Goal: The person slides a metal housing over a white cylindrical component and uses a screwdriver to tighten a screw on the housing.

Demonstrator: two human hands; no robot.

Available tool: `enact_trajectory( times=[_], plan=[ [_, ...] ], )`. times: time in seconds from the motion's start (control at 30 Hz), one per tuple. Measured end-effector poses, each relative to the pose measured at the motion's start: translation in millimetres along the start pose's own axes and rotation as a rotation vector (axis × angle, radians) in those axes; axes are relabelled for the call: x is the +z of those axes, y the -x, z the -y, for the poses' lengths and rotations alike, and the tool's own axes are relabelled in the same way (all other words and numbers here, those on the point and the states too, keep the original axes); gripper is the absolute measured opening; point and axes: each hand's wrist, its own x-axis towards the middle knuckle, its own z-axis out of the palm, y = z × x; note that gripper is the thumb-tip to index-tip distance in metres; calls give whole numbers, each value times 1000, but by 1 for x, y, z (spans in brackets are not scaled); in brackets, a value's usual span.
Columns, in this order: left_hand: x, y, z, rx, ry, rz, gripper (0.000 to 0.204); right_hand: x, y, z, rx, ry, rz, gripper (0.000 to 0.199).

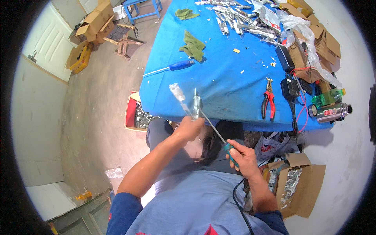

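My left hand [190,128] is closed round a small grey metal part [197,105] with a thin pin at its top. A long slim strip with a crumpled clear plastic wrap [177,92] also rises from that fist; whether the two are joined I cannot tell. In my right hand [243,157] is a screwdriver [213,128], gripped by its teal handle. Its shaft slants up and left, and the tip lies at or beside the metal part. Both hands are over my lap at the table's front edge. My left fingers partly hide what they hold.
On the blue-covered table [235,86] lie a blue-handled screwdriver [181,65], green cloths [192,46], red-handled pliers [268,102] and a pile of wrapped metal parts [235,17]. A flask [331,112] and green bottle [328,98] are at right. Boxes of metal pieces [143,117] stand below.
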Motion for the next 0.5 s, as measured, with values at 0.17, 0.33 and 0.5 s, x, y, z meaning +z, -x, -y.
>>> enact_trajectory(
  times=[0.17, 0.33, 0.5],
  plan=[
    [-4, 6, -2, 17, 83, 30, 41, -12, -3, 31, -13, 150, 40, 40],
    [-14, 8, 1, 16, 160, 7, 46, -26, -12, 46, 41, 3, 199, 48],
    [-9, 2, 9, 117, 54, -49, 48, -28, -14, 39, 41, -90, 253, 52]
  ],
)
